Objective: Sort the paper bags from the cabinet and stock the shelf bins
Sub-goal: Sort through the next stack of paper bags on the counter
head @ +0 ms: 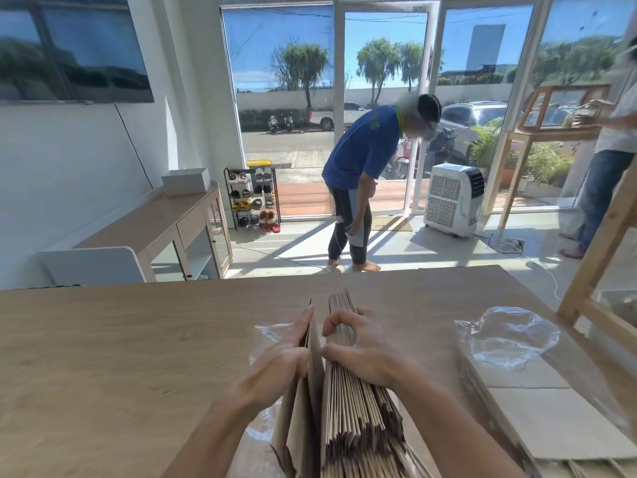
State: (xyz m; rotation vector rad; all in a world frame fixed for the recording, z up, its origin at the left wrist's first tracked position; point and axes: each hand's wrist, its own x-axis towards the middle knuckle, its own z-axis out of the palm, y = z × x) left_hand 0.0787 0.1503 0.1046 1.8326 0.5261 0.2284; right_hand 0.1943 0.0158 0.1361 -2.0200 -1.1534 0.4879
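Head view: my left hand [273, 366] pinches a few bags [314, 376] apart from the stack [353, 405] my right hand [369, 353] grips on the table [120, 357]; I judge sorting just begun, stocking still ahead.

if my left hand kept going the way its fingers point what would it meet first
Nothing soon: the left hand points along the paper bags, past them only bare table, though depth is unclear.

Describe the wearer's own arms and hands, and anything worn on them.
The left hand and right hand are bare: no gloves, rings or watch show. The left forearm and right forearm are bare too, with no sleeve in view.
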